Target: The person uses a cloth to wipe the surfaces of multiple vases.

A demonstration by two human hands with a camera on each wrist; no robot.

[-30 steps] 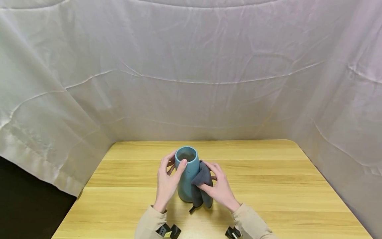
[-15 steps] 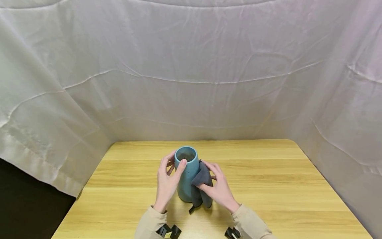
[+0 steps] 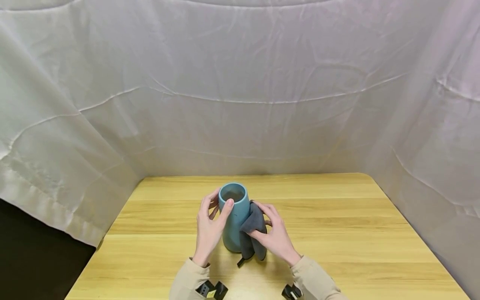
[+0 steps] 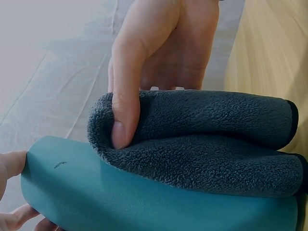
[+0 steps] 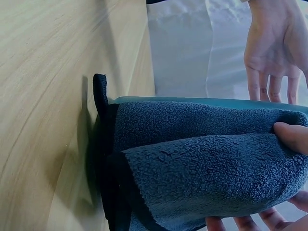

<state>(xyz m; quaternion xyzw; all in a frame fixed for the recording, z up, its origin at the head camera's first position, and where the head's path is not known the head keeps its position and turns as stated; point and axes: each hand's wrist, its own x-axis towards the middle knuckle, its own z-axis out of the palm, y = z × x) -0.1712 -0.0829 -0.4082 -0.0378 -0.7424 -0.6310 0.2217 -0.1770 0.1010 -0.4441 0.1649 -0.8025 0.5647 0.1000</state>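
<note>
A tall blue vase [image 3: 233,233] with an open top stands upright on the wooden table. My left hand [image 3: 209,233] holds it near the rim, thumb on the near side and fingers round the left. A small dark mark [image 4: 60,165] shows on its wall in the left wrist view. My right hand [image 3: 278,238] pinches a folded dark grey towel [image 3: 254,218] between thumb and fingers, against the vase's right side. The towel [image 5: 207,163] has a fleecy surface, black edging and a black loop [image 5: 100,94] that hangs near the tabletop. It hides part of the vase.
The light wooden table [image 3: 337,233] extends on both sides of the hands and behind the vase. Pale grey fabric [image 3: 247,133] hangs round its back and sides. A dark area [image 3: 37,254] lies beyond the left edge.
</note>
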